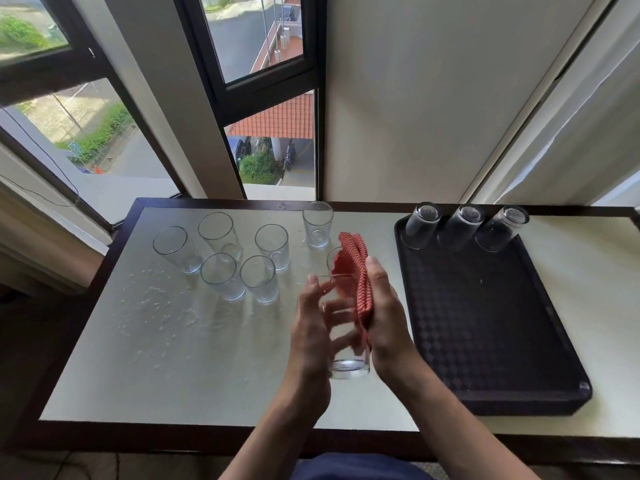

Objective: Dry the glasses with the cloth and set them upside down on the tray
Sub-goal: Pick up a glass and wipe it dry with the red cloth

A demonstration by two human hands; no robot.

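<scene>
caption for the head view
Left hand holds a glass, right hand wipes it with a cloth, three glasses inverted on tray

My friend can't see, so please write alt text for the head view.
A person's left hand holds a glass; the right hand presses a red cloth against it. More glasses stand upright on the wet table; three glasses sit upside down on a black tray.

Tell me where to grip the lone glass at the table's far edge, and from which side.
Grip the far glass round its wall at mid-height, probably from its right. It stands upright and widens toward the rim, so a side grip should hold. The table is bare on that side; other glasses stand to its left.
</scene>
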